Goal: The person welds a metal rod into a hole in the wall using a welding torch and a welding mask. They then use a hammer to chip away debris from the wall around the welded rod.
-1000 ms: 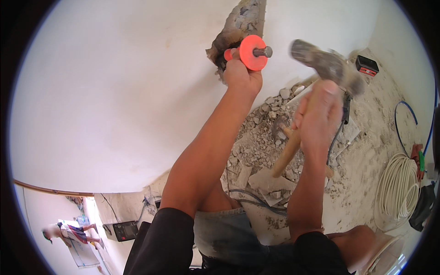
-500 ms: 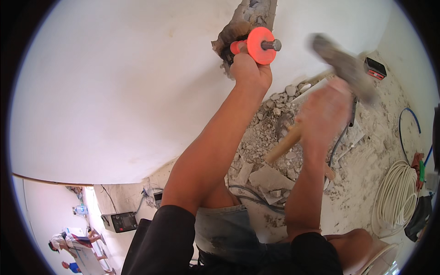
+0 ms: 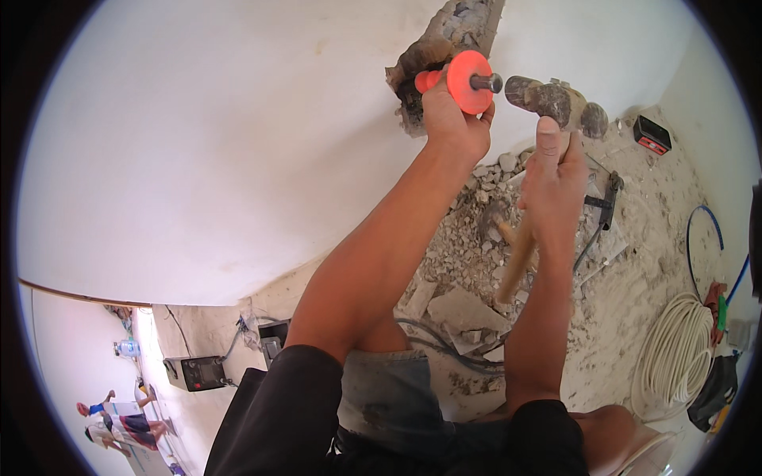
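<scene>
My left hand [image 3: 456, 119] is closed round the orange grip of a chisel [image 3: 470, 82] with a round hand guard. The chisel's steel striking end points right, toward the hammer, and its tip is hidden in the broken hollow [image 3: 444, 40] in the white wall. In my right hand [image 3: 553, 186] is a club hammer [image 3: 556, 103], its wooden handle gripped and my thumb laid along it near the head. The hammer's dusty face is a small gap away from the chisel's end.
Rubble [image 3: 468, 246] and broken slabs [image 3: 470, 311] lie below the hollow, with dark cables [image 3: 444, 341] beside them. A coiled pale hose [image 3: 675, 349] is at right, a black-and-red box [image 3: 652, 135] at far right. Another black box [image 3: 198, 373] is at left; two people [image 3: 127, 424] are farther off.
The hammer has swung left and come close to the chisel's striking end; it was blurred and farther right before. My left hand keeps its hold on the chisel. The view has shifted slightly.
</scene>
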Demonstrator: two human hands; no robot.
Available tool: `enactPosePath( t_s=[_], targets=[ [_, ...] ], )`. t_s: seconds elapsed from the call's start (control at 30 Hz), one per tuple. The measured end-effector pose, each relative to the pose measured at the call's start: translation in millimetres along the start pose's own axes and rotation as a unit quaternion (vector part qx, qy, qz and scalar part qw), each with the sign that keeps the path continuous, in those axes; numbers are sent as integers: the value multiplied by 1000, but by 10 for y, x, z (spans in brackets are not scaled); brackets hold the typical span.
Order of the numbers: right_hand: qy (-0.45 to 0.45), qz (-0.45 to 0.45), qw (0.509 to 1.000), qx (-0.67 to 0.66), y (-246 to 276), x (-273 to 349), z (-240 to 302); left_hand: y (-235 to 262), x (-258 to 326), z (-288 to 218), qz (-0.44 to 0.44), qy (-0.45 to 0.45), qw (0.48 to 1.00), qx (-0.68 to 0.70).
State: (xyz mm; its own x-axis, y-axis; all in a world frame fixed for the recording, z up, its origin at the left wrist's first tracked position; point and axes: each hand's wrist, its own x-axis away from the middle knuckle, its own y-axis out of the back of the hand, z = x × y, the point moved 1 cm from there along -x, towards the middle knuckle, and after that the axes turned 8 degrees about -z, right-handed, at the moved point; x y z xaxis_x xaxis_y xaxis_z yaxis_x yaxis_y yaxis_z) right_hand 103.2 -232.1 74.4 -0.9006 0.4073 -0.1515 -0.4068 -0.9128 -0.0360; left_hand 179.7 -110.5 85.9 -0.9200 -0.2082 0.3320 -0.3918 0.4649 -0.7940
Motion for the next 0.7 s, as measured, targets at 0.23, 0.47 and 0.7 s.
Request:
enactPosePath(
  t_s=[0.23, 0.47, 0.7],
  targets=[
    [-125, -37, 981, -143, 198, 265, 91, -46, -17, -80, 19, 47, 999, -3],
    [-174, -45, 977, -115, 288, 366, -180, 34, 257, -267, -18, 80, 997, -3],
    [-194, -79, 974, -80, 364, 437, -188, 236, 404, -453, -29, 81, 996, -7]
  ],
)
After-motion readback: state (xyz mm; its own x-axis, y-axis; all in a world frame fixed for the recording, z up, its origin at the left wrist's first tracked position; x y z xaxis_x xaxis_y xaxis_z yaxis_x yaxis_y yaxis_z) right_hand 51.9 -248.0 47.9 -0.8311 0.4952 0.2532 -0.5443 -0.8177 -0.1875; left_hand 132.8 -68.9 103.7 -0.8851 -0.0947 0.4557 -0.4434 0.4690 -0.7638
